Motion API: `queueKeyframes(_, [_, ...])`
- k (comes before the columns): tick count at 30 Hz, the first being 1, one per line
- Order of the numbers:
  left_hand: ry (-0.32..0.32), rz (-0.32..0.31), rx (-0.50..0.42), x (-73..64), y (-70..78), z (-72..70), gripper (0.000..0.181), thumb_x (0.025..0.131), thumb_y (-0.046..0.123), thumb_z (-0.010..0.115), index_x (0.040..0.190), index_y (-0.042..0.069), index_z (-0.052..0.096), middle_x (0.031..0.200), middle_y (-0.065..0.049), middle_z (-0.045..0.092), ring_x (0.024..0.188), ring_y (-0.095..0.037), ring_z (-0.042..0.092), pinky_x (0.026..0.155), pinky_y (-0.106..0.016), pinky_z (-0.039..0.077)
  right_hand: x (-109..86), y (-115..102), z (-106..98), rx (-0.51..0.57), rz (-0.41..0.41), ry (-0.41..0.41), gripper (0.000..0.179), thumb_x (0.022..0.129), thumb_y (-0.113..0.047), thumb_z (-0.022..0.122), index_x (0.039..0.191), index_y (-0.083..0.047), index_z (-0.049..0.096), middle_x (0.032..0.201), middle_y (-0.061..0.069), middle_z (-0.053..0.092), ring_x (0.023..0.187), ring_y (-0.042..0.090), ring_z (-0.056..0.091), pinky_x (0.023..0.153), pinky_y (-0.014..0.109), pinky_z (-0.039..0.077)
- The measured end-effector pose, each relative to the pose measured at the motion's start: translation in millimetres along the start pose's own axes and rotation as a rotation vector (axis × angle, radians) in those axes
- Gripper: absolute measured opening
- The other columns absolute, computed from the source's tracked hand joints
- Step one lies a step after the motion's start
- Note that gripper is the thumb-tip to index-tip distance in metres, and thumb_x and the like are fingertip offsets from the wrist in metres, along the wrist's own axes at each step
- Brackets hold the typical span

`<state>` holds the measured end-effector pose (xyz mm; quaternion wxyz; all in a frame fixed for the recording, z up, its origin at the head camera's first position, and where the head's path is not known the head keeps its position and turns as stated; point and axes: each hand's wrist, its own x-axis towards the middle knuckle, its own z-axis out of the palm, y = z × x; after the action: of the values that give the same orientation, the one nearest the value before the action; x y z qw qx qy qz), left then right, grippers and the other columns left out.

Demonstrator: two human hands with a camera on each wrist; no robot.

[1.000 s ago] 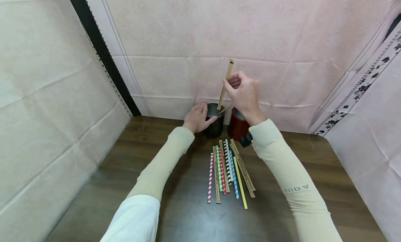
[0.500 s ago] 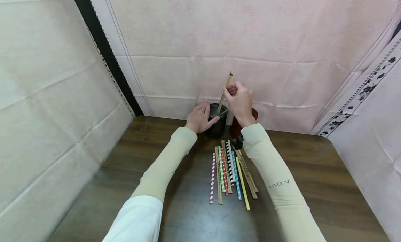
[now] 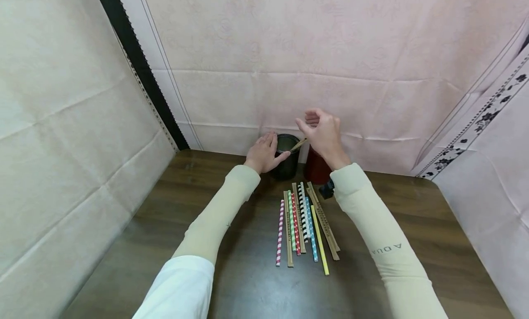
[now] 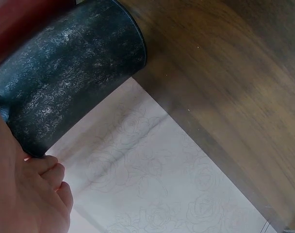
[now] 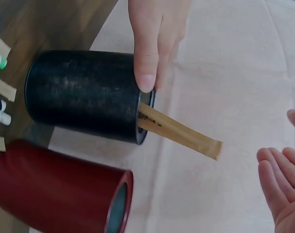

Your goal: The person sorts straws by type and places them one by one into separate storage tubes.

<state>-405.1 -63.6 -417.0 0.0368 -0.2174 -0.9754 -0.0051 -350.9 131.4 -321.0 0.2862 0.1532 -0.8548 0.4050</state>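
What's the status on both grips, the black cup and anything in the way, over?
Left grip resting against black cup. Right grip empty. Brown paper-wrapped straw leaning in cup, end sticking out. Red cup alongside, apparently not in the way.

Screened-off tabletop workspace, wood-grain table (image 3: 256,273), creased pale cloth walls (image 3: 322,39), floral border (image 3: 489,116)

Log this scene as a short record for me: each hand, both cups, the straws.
Left hand: against the black cup, thumb at its rim
Right hand: holding nothing
Black cup: upright, brown paper strip jutting out; count unclear
Red cup: upright, right of black cup
Straws: assorted patterns, on table
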Motion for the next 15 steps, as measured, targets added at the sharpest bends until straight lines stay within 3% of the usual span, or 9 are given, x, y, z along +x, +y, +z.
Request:
queueKeyframes(10, [-0.018, 0.007, -0.015, 0.8, -2.0, 2.5, 0.092, 0.109, 0.069, 0.022, 0.168, -0.001, 0.013, 0.178, -0.018, 0.012, 0.167, -0.029, 0.013, 0.137, -0.040, 0.013, -15.2, -9.5, -33.2, -0.121, -0.012, -0.121, 0.033, 0.098, -0.022, 0.078, 0.112, 0.007, 0.075, 0.105, 0.025, 0.079, 0.093, 0.036, 0.080, 0.085, 0.049, 0.065])
queueKeyframes(15, [-0.018, 0.004, -0.003, 1.1, -1.1, 0.6, 0.092, 0.109, 0.070, 0.020, 0.169, 0.000, 0.012, 0.178, -0.017, 0.013, 0.167, -0.028, 0.012, 0.137, -0.039, 0.012, -25.9, -10.1, -47.9, -0.196, 0.031, -0.218, 0.031, 0.097, -0.021, 0.078, 0.112, 0.007, 0.075, 0.104, 0.023, 0.080, 0.095, 0.036, 0.080, 0.087, 0.050, 0.065])
